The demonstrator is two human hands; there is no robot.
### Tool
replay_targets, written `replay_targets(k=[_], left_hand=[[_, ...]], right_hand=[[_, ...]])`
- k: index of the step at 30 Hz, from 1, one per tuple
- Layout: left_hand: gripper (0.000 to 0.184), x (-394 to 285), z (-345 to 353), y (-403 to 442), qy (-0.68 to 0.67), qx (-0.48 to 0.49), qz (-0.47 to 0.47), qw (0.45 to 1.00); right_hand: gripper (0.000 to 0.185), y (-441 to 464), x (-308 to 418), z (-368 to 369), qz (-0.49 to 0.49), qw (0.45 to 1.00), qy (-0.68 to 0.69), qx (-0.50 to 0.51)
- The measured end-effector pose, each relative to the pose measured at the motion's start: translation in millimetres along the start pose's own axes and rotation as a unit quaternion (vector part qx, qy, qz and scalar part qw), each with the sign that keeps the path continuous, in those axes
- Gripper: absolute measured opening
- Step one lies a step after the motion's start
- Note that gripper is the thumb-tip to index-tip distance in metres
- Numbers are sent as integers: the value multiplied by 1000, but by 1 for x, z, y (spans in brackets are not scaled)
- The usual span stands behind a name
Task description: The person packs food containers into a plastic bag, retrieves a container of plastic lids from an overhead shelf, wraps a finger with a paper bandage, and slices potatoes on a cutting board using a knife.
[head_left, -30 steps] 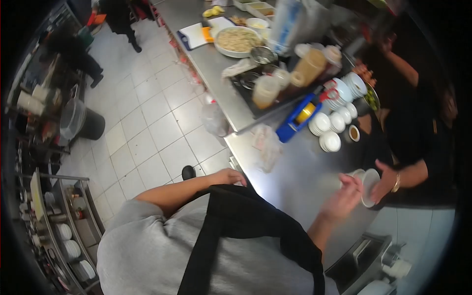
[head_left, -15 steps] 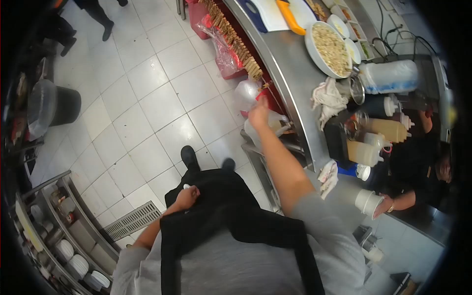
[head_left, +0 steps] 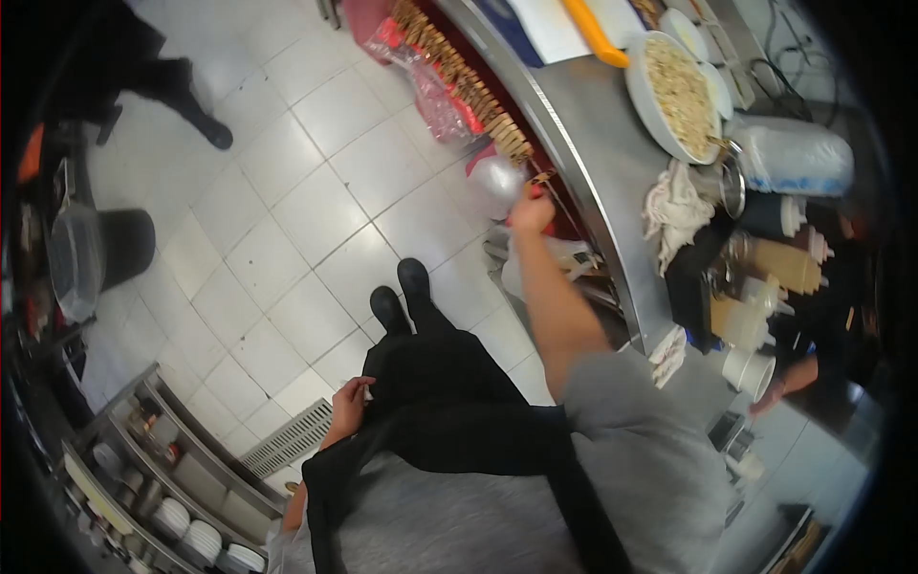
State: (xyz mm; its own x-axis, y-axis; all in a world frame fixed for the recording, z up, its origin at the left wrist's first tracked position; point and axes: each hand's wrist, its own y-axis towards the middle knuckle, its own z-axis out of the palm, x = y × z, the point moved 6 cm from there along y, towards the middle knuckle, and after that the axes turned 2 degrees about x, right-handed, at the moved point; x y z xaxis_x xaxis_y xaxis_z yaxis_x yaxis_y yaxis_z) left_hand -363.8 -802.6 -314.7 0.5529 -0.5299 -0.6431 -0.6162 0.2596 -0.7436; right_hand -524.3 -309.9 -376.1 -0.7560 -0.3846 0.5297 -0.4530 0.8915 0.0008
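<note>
My right hand [head_left: 533, 212] is stretched out to the edge of the steel counter, its fingers closed. Something red shows at its fingertips, too small to name. Just beyond it ends a long row of thin wooden pieces [head_left: 469, 81] that look like clothespins, along the counter's red front. Beside the hand hangs a clear plastic bag [head_left: 497, 182]. My left hand [head_left: 350, 406] is held low by my black apron [head_left: 445, 383], fingers curled together; a small pale bit shows at them, and I cannot make out what it is.
On the steel counter [head_left: 583, 124] stand a white bowl of chopped food [head_left: 677, 96], an orange-handled knife [head_left: 595, 31], a cloth [head_left: 677, 209] and squeeze bottles [head_left: 741, 320]. A co-worker's hand [head_left: 794, 375] is by white tubs [head_left: 748, 371]. A bucket [head_left: 124, 247] and plate shelves [head_left: 172, 517] are left.
My right hand has reached slightly farther along the counter edge, its fingers now closed. My feet have come closer together. A person in black at the upper left has stepped nearer.
</note>
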Motion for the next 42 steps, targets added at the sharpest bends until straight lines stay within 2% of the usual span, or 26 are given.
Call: replay_targets(k=[1, 3, 4, 6, 7, 8, 10, 13, 15, 16, 17, 18, 19, 22, 24, 26, 29, 30, 31, 32, 34, 35, 37, 40, 41, 42], left_hand=[[21, -5, 1, 13, -4, 9, 30, 1000], [27, -36, -1, 29, 1, 61, 53, 997], [33, -62, 1, 42, 8, 104, 48, 993], [50, -78, 15, 78, -138, 182, 54, 972], [61, -113, 26, 75, -195, 222, 44, 954], [74, -153, 40, 63, -249, 263, 32, 932], [64, -210, 80, 51, -378, 398, 23, 836], [52, -319, 146, -16, -399, 565, 61, 720], [42, -362, 201, -43, -171, 542, 175, 804], [37, -377, 228, -60, -55, 519, 238, 819], [30, -394, 251, -84, 79, 455, 384, 799], [26, -405, 274, -110, 201, 372, 518, 744], [23, -413, 296, -139, 307, 269, 635, 656], [27, -408, 360, -212, 345, 219, 773, 486], [26, -391, 414, -235, 410, 265, 760, 429], [27, -373, 464, -252, 440, 305, 749, 390], [30, -355, 526, -271, 430, 333, 732, 410], [32, -352, 540, -277, 448, 309, 741, 393], [34, -354, 551, -283, 467, 284, 749, 374], [36, -354, 559, -287, 485, 259, 756, 355], [40, -354, 578, -277, 500, 266, 718, 405], [43, -353, 585, -267, 504, 277, 693, 435], [57, -358, 596, -248, 556, 316, 590, 492], [60, -409, 604, -255, 338, 295, 623, 641], [73, -428, 614, -266, 315, 300, 650, 623], [77, -441, 624, -279, 333, 276, 699, 569]], right_hand=[[21, -34, 26, -24, -128, 989, 34, -59], [18, -103, 53, -58, -5, 953, 273, 130], [18, -129, 56, -71, -8, 922, 347, 170], [20, -176, 73, -120, -21, 845, 473, 249], [21, -187, 83, -158, -21, 828, 502, 250], [21, -196, 88, -194, -20, 809, 531, 250], [21, -207, 84, -264, -6, 797, 547, 256], [21, -229, 32, -336, -5, 809, 533, 249], [25, -246, -13, -358, 5, 814, 533, 232], [28, -249, -33, -373, 13, 863, 461, 205], [32, -253, -55, -389, 26, 906, 384, 177], [35, -257, -81, -403, 46, 939, 306, 150], [51, -256, -110, -421, 56, 954, 282, 80], [56, -242, -170, -486, 79, 903, 418, -64], [58, -231, -172, -543, 30, 871, 472, -132], [52, -218, -166, -597, -13, 916, 336, -219], [43, -186, -220, -633, -50, 937, 240, -248], [40, -177, -240, -637, -59, 942, 227, -239], [27, -169, -260, -642, -31, 933, 276, -231], [24, -161, -290, -638, 22, 877, 421, -230], [19, -141, -346, -617, 117, 700, 673, -210], [14, -134, -363, -619, 103, 648, 725, -208], [14, -121, -377, -635, 82, 655, 716, -227], [13, -101, -380, -657, 39, 657, 723, -209], [13, -95, -377, -664, 22, 656, 729, -195], [14, -91, -372, -668, 16, 653, 737, -174]])
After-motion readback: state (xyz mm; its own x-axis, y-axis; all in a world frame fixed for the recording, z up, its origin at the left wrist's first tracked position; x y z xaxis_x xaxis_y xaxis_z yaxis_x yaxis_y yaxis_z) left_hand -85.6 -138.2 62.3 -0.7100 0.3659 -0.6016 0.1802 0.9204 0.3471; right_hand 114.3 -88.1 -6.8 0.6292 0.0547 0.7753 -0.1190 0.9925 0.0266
